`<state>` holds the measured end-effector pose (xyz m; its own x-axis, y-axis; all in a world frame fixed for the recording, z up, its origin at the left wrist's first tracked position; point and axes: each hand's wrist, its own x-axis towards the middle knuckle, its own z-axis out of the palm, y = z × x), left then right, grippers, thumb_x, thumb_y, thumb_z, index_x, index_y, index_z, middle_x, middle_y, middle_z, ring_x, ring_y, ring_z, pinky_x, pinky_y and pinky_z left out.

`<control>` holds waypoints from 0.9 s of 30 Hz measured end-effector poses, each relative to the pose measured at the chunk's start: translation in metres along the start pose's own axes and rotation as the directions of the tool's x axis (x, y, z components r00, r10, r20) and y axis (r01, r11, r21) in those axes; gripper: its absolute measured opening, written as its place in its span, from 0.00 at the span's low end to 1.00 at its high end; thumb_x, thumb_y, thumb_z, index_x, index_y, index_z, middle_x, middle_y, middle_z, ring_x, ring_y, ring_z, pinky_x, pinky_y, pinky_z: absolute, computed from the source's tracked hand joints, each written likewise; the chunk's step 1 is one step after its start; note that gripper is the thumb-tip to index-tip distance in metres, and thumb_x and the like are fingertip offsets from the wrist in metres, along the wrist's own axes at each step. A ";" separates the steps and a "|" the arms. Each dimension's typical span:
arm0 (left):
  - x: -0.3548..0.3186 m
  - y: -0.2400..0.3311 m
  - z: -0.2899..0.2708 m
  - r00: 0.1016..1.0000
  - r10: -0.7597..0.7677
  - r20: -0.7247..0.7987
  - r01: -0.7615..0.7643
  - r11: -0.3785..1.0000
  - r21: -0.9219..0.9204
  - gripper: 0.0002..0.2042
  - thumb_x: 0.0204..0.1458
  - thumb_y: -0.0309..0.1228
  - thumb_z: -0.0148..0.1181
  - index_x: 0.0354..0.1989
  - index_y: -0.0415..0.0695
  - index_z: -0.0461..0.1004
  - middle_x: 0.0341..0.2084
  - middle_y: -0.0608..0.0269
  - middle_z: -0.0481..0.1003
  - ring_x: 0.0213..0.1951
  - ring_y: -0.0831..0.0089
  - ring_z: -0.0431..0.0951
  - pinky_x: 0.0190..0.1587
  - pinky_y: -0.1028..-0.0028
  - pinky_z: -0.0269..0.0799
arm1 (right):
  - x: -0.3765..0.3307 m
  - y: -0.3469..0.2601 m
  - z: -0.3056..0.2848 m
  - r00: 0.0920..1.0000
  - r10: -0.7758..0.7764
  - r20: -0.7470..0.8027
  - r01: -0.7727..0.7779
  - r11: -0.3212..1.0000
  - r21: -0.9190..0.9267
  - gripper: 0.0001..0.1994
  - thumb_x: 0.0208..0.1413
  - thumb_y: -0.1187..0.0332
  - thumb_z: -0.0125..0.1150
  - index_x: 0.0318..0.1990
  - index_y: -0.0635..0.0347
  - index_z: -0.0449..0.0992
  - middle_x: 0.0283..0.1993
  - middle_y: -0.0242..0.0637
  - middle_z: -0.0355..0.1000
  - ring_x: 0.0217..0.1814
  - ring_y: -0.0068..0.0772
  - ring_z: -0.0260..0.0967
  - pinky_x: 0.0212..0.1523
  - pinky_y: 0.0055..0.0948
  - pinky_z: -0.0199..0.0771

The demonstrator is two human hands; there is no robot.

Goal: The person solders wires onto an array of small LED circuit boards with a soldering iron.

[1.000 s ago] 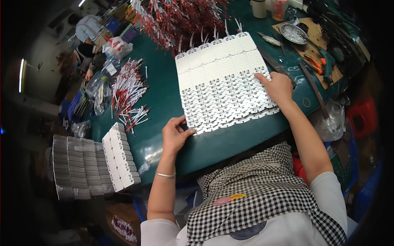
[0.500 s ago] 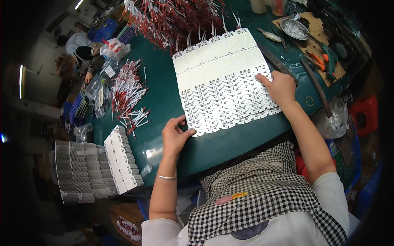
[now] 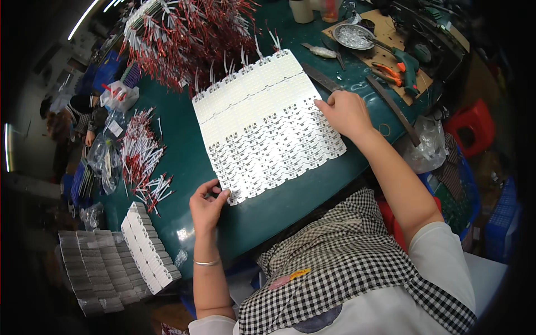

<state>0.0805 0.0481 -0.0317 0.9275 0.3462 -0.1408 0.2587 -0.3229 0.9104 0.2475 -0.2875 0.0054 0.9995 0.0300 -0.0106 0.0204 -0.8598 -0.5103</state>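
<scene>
White LED circuit boards (image 3: 254,100) lie overlapped on the green table like shingles. Full yellowish faces show at the far side, and narrow scalloped strips at the near side. Short white and red wires stick up from the far edge. My left hand (image 3: 207,207) pinches the near left corner between thumb and fingers. At the right edge, my right hand (image 3: 347,116) rests its thumb on top, with its curled fingers along the side. What lies under the boards is hidden.
A big heap of red and white wires (image 3: 190,42) stands behind; a smaller wire pile (image 3: 139,151) lies left. Stacked boards (image 3: 148,245) sit at the table's left edge. Metal bars (image 3: 393,109), orange-handled pliers (image 3: 386,72), a glue gun (image 3: 409,70) and a metal bowl (image 3: 353,37) lie right.
The whole view has shifted, so the table and its things appear farther left and slightly tilted. Both hands keep their places on the boards' edges.
</scene>
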 end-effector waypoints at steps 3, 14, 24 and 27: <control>0.005 0.008 0.013 0.983 0.120 -0.141 -0.071 0.947 0.314 0.17 0.35 0.22 0.74 0.35 0.36 0.75 0.24 0.71 0.71 0.24 0.85 0.66 0.27 0.82 0.66 | 0.011 0.008 0.005 0.998 0.041 0.052 -0.042 0.999 0.021 0.25 0.52 0.49 0.62 0.31 0.71 0.78 0.35 0.55 0.76 0.39 0.57 0.75 0.44 0.45 0.73; 0.012 0.001 0.006 0.986 0.116 -0.117 -0.066 0.928 0.366 0.17 0.33 0.27 0.75 0.32 0.37 0.75 0.21 0.67 0.73 0.25 0.78 0.71 0.31 0.76 0.70 | 0.020 -0.010 -0.011 0.922 0.162 0.352 -0.249 0.944 0.218 0.27 0.51 0.48 0.61 0.36 0.73 0.78 0.32 0.48 0.77 0.28 0.41 0.75 0.30 0.36 0.76; 0.013 -0.001 0.008 0.981 0.155 -0.112 -0.102 0.919 0.381 0.18 0.34 0.29 0.75 0.33 0.36 0.75 0.20 0.66 0.73 0.24 0.78 0.71 0.30 0.76 0.70 | 0.018 -0.021 -0.005 0.939 0.066 0.339 -0.027 0.993 -0.118 0.25 0.49 0.54 0.63 0.48 0.66 0.77 0.54 0.50 0.72 0.58 0.47 0.69 0.56 0.39 0.71; 0.011 0.006 0.011 0.981 0.159 -0.111 -0.104 0.915 0.389 0.18 0.34 0.28 0.75 0.32 0.36 0.75 0.20 0.66 0.73 0.24 0.78 0.71 0.30 0.75 0.70 | 0.021 -0.024 -0.009 0.924 0.110 0.366 -0.075 0.991 -0.106 0.24 0.47 0.57 0.62 0.48 0.65 0.77 0.54 0.50 0.72 0.58 0.47 0.70 0.56 0.38 0.70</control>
<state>0.0949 0.0403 -0.0320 0.9213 0.3857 0.0497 0.2449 -0.6747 0.6963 0.2686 -0.2708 0.0247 0.9171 0.1199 -0.3801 -0.0525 -0.9090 -0.4135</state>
